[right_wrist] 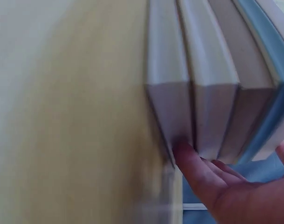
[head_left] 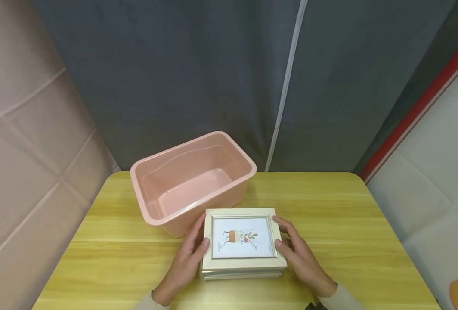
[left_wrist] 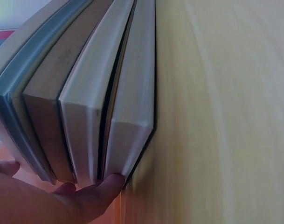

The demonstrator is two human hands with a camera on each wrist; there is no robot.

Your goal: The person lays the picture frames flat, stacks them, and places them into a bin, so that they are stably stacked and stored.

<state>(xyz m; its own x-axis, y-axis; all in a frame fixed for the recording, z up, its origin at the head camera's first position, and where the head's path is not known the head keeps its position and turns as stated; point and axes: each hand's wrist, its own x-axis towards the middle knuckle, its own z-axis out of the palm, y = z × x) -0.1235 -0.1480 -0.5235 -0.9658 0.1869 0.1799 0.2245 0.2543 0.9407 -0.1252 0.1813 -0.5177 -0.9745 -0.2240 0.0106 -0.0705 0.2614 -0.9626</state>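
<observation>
A stack of picture frames lies on the table in front of me. The top one is a cream frame with a silver inner edge, around a print of an orange pot with legs and plants. My left hand holds the stack's left side, thumb at the top frame's edge. On the opposite side my right hand grips it likewise. In the left wrist view, the stacked frames show cream, brown and blue-grey edges, with fingertips against their sides. The right wrist view shows fingers touching the stack's other side.
A pink plastic bin stands just behind the stack to the left, with nothing visible inside. The wooden table ends at a dark grey curtain. Pale quilted panels rise at the left.
</observation>
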